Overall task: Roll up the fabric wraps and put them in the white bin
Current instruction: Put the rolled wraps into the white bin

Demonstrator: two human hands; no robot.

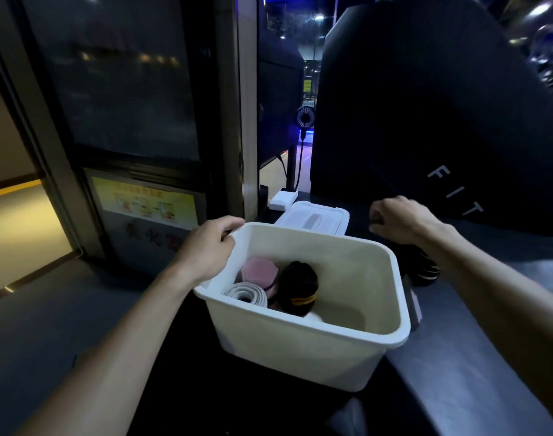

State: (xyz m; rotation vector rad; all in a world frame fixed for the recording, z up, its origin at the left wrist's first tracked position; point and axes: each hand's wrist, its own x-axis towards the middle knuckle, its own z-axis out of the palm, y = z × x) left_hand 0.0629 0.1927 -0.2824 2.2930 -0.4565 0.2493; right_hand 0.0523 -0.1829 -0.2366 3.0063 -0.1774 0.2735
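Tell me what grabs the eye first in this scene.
The white bin dominates the centre, with three rolled wraps packed in its left side: pink, grey and a black roll with a yellow band. The left hand grips the bin's far left corner, while the right hand hovers curled beyond the bin, above a dark bundle.

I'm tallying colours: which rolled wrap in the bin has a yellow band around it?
The black roll, standing rightmost of the three in the white bin; the pink roll and grey roll show no band.
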